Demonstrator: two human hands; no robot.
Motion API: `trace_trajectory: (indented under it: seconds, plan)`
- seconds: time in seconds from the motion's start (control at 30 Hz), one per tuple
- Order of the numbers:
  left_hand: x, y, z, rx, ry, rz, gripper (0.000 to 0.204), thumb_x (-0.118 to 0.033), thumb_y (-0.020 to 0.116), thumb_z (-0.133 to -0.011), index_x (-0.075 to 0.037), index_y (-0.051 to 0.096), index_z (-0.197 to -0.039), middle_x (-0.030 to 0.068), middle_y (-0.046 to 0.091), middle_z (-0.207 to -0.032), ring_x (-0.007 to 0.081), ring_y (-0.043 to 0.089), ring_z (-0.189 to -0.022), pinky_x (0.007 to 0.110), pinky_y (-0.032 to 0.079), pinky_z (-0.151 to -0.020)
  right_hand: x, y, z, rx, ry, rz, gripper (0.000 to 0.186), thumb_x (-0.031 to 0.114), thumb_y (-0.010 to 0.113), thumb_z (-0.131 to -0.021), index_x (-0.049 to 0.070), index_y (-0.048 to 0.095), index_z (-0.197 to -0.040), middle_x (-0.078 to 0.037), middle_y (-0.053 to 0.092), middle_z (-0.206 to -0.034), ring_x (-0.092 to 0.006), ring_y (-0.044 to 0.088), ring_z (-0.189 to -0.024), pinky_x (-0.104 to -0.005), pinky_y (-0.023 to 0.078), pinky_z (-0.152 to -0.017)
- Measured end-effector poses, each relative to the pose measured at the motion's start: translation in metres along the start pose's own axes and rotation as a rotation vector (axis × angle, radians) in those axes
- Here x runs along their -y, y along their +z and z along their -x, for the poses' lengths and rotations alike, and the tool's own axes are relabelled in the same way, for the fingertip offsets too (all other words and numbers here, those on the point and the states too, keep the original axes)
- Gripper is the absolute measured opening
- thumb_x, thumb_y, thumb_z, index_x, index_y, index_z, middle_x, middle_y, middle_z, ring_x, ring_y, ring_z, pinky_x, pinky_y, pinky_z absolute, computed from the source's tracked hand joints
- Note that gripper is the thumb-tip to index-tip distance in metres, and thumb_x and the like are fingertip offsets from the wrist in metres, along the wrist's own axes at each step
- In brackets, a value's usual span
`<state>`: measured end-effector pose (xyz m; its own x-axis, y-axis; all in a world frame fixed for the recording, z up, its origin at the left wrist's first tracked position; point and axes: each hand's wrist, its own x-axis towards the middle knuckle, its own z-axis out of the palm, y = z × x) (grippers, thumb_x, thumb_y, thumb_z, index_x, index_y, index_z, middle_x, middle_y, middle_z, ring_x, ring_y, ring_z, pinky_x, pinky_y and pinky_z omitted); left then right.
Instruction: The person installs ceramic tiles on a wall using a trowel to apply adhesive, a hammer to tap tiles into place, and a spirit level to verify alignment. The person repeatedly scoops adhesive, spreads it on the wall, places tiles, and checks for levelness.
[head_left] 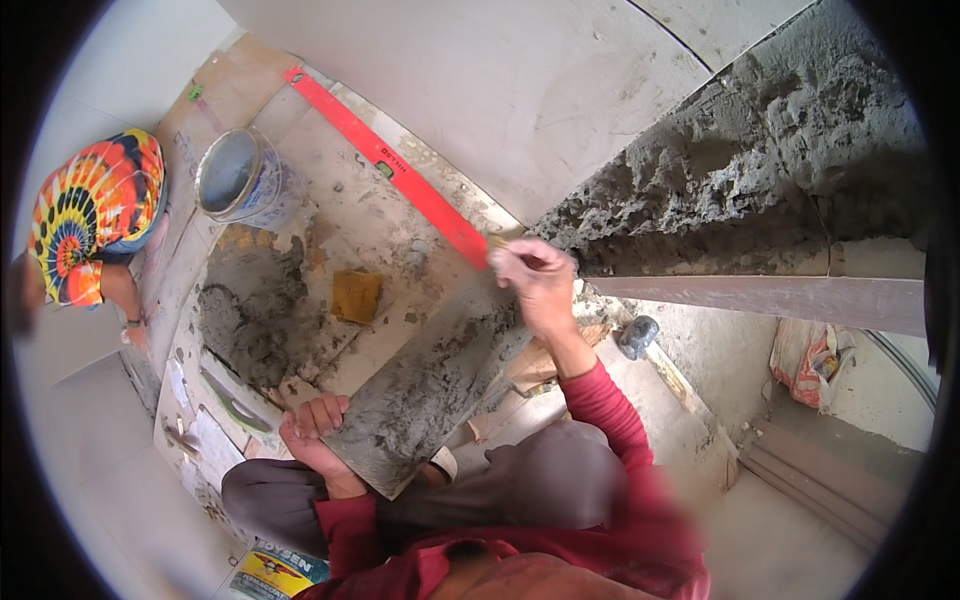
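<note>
A long narrow tile [425, 375], its upper face smeared with grey mortar, lies slanted in front of my knees. My left hand [315, 440] is closed on its near left corner, fingers curled at the edge. At the tile's far end is my right hand [537, 280], its thumb and fingers pinched together; a small yellowish bit shows at the fingertips, too small to name. Right beside those fingers ends a red spirit level [390, 170], which runs along the floor by the wall. Thick rough mortar [740, 170] covers the surface to the right.
A bucket [225, 180], a mortar heap [255, 320] and a yellow sponge [357, 296] stand to the left. A rubber mallet head [637, 337] sits right of my wrist. Another person [95, 220] in a colourful shirt crouches far left. A printed bag [280, 570] lies near me.
</note>
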<state>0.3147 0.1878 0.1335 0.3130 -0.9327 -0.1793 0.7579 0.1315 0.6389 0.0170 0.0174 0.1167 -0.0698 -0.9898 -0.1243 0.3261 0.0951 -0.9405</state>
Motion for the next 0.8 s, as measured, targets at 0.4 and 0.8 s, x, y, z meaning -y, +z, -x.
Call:
trace_trajectory:
  seconds: [0.4, 0.8]
  plan:
    - [0.007, 0.005, 0.006, -0.033, -0.009, 0.101, 0.046, -0.039, 0.05, -0.097, -0.02, 0.031, -0.059, -0.0002, 0.032, -0.059, 0.0165, 0.036, -0.067, 0.034, 0.033, -0.076, -0.041, 0.109, -0.052, 0.436, -0.384, 0.738, 0.015, 0.016, 0.066, -0.09, 0.002, 0.068, -0.094, -0.022, 0.07, -0.097, -0.0402, 0.068, -0.094, -0.0493, 0.054, -0.083]
    - [0.006, 0.008, 0.002, -0.065, 0.002, 0.043, 0.047, -0.038, 0.05, -0.097, -0.021, 0.028, -0.059, -0.0003, 0.03, -0.059, 0.0166, 0.035, -0.065, 0.034, 0.032, -0.075, -0.04, 0.044, -0.013, 0.396, -0.369, 0.655, 0.012, 0.006, 0.061, -0.088, 0.003, 0.068, -0.098, -0.017, 0.069, -0.09, -0.0338, 0.069, -0.081, -0.0435, 0.055, -0.073]
